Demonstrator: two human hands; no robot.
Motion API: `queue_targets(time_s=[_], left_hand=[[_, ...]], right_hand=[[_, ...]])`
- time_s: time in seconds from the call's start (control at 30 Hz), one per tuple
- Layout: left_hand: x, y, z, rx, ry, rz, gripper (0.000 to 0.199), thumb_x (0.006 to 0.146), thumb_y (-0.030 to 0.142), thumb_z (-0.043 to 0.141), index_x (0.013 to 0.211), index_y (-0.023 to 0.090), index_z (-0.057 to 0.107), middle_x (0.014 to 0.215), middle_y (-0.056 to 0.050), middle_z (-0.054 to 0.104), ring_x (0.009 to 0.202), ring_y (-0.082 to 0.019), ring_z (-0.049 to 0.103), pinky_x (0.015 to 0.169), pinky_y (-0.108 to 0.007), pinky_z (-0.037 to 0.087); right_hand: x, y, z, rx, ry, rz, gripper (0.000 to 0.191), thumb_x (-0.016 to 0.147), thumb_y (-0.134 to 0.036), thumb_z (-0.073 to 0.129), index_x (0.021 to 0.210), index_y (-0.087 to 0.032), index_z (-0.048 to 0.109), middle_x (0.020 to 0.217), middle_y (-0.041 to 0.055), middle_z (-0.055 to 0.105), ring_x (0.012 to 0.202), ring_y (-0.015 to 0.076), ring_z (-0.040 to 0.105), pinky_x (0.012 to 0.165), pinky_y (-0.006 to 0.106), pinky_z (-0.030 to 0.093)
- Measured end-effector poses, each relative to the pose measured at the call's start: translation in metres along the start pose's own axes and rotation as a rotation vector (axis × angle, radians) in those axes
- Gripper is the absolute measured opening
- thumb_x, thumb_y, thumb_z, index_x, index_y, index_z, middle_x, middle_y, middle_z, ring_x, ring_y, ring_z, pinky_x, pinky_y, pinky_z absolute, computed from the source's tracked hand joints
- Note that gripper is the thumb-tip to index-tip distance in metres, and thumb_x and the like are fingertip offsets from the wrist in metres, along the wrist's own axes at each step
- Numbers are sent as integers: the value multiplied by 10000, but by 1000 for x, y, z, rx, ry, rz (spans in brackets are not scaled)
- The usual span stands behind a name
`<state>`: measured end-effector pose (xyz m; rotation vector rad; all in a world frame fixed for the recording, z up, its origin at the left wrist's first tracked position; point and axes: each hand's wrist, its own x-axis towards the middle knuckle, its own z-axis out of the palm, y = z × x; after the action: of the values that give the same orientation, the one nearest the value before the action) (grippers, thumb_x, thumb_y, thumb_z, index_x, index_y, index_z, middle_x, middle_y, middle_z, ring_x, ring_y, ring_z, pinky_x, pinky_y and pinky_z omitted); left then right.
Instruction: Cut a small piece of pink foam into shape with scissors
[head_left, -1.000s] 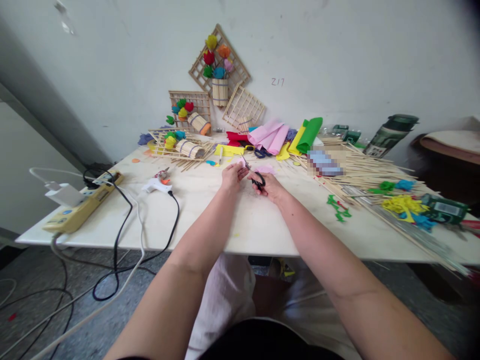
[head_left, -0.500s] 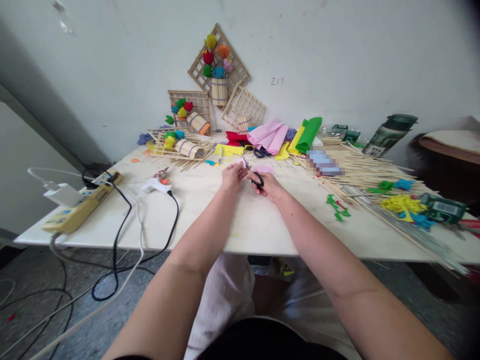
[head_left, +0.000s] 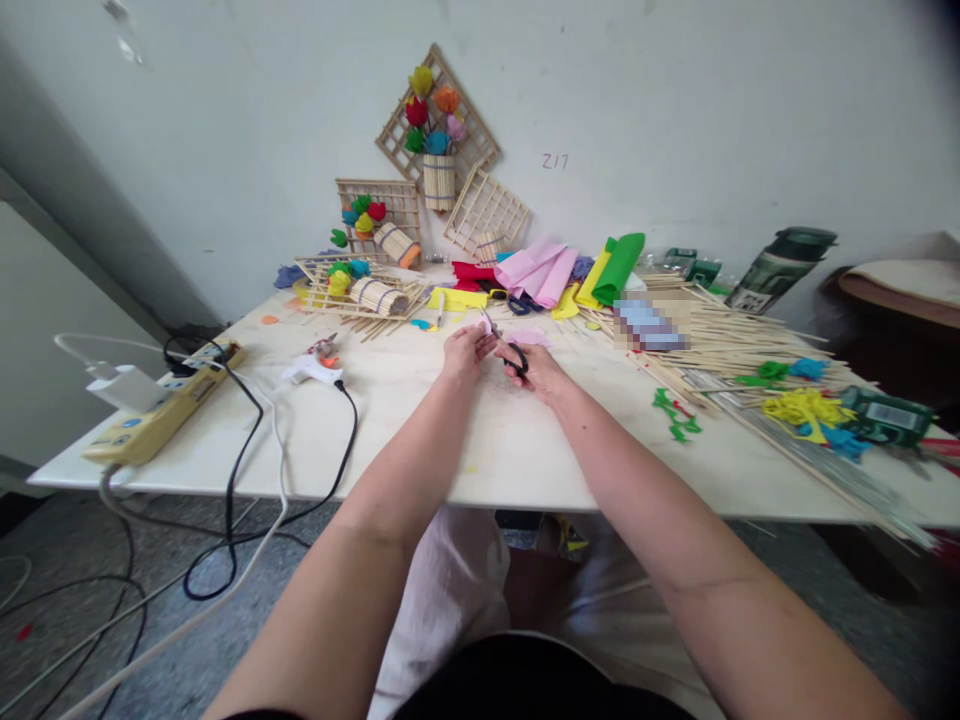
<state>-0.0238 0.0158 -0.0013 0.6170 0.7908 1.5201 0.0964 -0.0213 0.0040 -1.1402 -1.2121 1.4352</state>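
My right hand (head_left: 541, 372) grips black-handled scissors (head_left: 508, 348) over the middle of the pale table (head_left: 420, 440), blades pointing up and left. My left hand (head_left: 463, 352) sits just left of the blades and pinches a small pale pink piece (head_left: 484, 326) at its fingertips. A larger pink scrap (head_left: 531, 338) lies on the table just behind the scissors. Both forearms reach forward from the near edge.
A white glue gun (head_left: 309, 370) with a black cord lies to the left, beyond it a yellow power strip (head_left: 161, 405). Bamboo sticks (head_left: 735, 345), coloured paper bits (head_left: 806, 408) and felt rolls (head_left: 540, 270) crowd the right and back. Stick lattices (head_left: 439, 125) lean on the wall.
Almost nothing differs: both hands stay together at the table's middle with the scissors, which have shifted only slightly.
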Motion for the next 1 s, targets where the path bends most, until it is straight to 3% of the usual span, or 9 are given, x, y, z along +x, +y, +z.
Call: queue_targets(time_s=[0.43,0.63,1.0], left_hand=[[3,-1,0,-10,11,2,14,747,102,601,742,109,591,690,-60,665,593,-114,624,715,-263,508],[5,-2,-1,-2,35,7,72,719,147,634,772,125,592,708,-59,665,682,-148,661,710,-262,508],[3,0,1,33,62,27,22,750,129,605,740,121,587,687,-48,656,663,-135,660,669,-227,495]], right_hand=[[-4,-6,4,-40,40,12,223,799,-329,673,719,-139,590,450,-63,451,323,19,344,315,141,250],[-5,-6,5,-61,40,9,208,827,-309,640,719,-139,589,446,-60,449,322,22,341,314,141,245],[-1,0,4,-58,25,-28,270,737,-382,721,707,-140,604,451,-50,471,332,35,367,321,155,279]])
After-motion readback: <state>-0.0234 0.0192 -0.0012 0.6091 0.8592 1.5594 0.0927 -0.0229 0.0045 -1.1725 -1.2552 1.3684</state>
